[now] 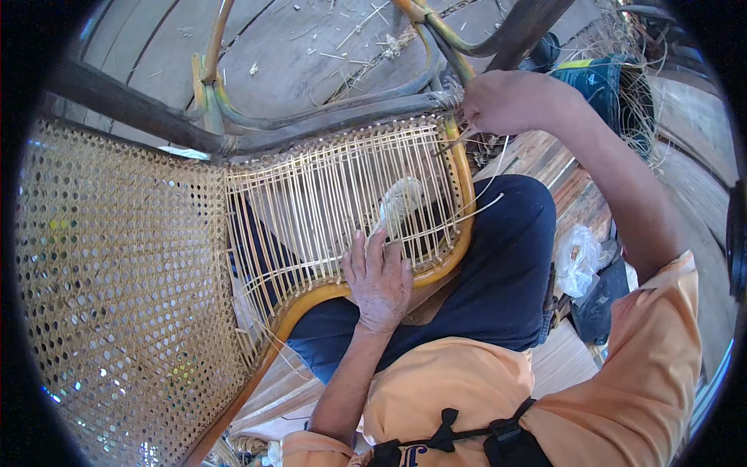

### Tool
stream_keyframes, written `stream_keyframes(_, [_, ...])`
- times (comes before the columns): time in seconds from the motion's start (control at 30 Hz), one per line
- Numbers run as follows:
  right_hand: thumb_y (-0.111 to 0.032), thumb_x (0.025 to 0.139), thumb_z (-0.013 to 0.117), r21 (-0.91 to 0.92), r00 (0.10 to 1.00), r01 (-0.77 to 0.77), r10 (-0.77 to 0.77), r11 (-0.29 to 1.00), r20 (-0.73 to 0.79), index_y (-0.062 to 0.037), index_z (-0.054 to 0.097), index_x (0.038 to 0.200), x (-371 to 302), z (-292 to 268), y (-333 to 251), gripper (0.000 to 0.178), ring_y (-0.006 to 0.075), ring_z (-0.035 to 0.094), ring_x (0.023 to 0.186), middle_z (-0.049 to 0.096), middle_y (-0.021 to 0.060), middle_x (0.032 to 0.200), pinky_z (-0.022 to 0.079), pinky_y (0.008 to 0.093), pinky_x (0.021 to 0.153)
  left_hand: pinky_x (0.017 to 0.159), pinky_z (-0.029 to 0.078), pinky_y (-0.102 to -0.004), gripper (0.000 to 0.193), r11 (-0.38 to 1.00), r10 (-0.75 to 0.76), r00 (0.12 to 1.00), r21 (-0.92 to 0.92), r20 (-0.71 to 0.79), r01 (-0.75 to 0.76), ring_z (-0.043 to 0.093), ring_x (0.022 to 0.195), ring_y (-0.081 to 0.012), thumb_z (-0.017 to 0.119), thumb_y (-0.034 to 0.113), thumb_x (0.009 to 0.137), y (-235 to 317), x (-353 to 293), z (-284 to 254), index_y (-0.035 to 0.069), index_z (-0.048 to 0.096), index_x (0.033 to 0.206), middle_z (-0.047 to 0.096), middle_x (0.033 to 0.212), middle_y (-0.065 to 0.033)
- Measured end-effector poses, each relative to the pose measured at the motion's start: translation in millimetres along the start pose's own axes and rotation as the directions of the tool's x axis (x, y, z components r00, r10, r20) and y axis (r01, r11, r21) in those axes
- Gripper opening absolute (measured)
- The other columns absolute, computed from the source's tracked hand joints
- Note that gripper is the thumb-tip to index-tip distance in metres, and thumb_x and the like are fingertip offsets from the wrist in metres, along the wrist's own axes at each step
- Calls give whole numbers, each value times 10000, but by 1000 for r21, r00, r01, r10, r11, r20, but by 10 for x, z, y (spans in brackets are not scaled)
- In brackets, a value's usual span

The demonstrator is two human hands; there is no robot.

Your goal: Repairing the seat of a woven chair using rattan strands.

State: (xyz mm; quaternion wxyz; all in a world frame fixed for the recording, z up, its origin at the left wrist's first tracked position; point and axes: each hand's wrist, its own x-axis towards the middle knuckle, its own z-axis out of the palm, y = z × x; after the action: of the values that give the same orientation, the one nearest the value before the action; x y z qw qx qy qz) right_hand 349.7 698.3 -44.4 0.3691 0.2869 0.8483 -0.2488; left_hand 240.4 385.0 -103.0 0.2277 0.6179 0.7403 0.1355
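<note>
A chair frame (465, 183) of bent cane lies across my lap, with pale cane strands (327, 202) strung over its opening. My left hand (379, 282) rests on the strands near the frame's near edge, fingers stretched out and holding nothing. At the far right corner, my right hand (502, 103) is closed. From it a thin pointed tool (454, 142) reaches toward the strand ends; its handle is hidden in the fist and its kind is not plain. A loose cane strand (489, 206) sticks out past the frame over my right knee.
Finished cane webbing (124, 272) fills the panel on the left. Dark poles (140, 105) of the chair cross at the back. A green bucket (595, 89) with tangled strands stands at the far right. A clear plastic bag (577, 261) lies beside my right knee. Scraps litter the plank floor (288, 47).
</note>
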Motion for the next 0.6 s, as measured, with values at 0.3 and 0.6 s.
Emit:
stream_keyframes(0.3, [-160, 788, 498, -58, 1000, -28, 27, 998, -8, -30, 651, 822, 21, 61, 60, 203, 312, 628, 789, 635, 128, 815, 501, 396, 669, 980, 239, -508, 287, 999, 36, 999, 37, -8, -35, 310, 1253, -342, 546, 229, 806, 23, 22, 34, 98, 594, 1056, 431, 1284, -87])
stream_keyframes(0.6, [-118, 785, 509, 4, 1000, -21, 21, 1000, 13, -15, 654, 837, 12, 140, 132, 185, 288, 625, 842, 625, 131, 893, 505, 380, 676, 997, 212, -502, 248, 997, 29, 1000, 68, -6, -29, 289, 1259, -332, 504, 219, 837, 73, 44, 36, 82, 607, 1016, 451, 1238, -110])
